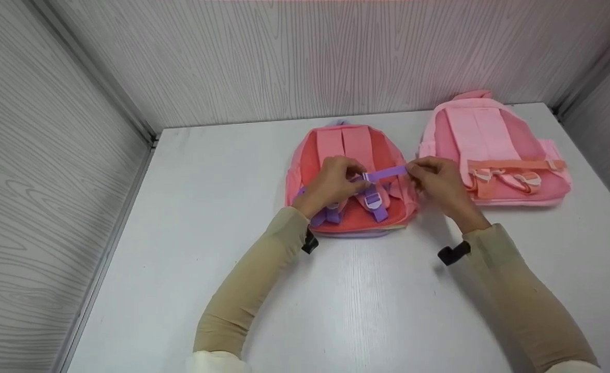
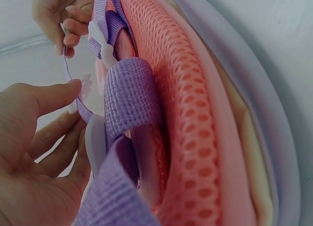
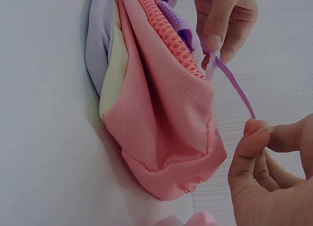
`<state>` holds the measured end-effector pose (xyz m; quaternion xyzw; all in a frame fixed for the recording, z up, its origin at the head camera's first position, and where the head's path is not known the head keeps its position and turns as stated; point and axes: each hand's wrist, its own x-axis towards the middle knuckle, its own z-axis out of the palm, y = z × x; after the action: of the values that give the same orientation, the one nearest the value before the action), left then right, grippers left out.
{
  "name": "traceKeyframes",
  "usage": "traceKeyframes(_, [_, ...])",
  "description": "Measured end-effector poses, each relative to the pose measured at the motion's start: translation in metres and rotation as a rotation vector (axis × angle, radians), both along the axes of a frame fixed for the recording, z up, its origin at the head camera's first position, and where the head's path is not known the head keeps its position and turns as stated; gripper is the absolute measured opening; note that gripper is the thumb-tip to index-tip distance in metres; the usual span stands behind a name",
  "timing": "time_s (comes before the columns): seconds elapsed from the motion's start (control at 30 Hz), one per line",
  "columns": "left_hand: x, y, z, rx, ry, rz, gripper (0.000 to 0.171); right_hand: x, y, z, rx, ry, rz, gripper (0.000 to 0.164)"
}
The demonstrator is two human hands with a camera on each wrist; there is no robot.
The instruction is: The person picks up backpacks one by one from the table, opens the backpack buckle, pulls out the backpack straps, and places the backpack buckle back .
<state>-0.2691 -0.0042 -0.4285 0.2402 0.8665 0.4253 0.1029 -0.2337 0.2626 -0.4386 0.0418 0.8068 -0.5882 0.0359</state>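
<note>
A small coral-pink backpack (image 1: 397, 206) lies on the table with its mesh back and shoulder straps facing up. Above it a thin purple strap (image 1: 387, 173) is stretched between the two hands. My left hand (image 1: 332, 181) pinches a white plastic buckle (image 3: 212, 64) on that strap between thumb and fingers. The strap's far end is pinched by my right hand (image 1: 437, 182), at the backpack's right side. Wider purple webbing (image 2: 131, 96) and another white buckle (image 1: 373, 201) lie on the mesh below.
To the right lies a second, lighter pink backpack (image 1: 483, 129) with an orange strap (image 1: 512, 165) and white buckles, close to my right hand. Both bags rest on a white table (image 1: 222, 171) with grey wood-grain panels (image 1: 243, 62) behind and at the sides.
</note>
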Motion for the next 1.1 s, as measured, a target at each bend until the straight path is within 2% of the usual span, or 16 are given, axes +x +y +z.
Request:
traceKeyframes(0.23, [0.0,0.007,0.002,0.02,-0.004,-0.013,0.028,0.001,0.001,0.003,0.019,-0.028,-0.033,0.036])
traceKeyframes(0.53, [0.0,0.015,0.003,0.042,-0.003,-0.045,0.026,0.002,0.002,0.0,0.013,0.002,0.0,0.038])
traceKeyframes(0.87, [0.001,0.021,0.002,0.052,-0.029,-0.04,0.027,0.004,0.003,-0.002,0.033,-0.022,0.001,0.037])
traceKeyframes(1.1, [-0.001,0.029,0.003,0.036,-0.011,-0.053,0.029,0.004,0.006,0.002,0.054,-0.048,0.004,0.041])
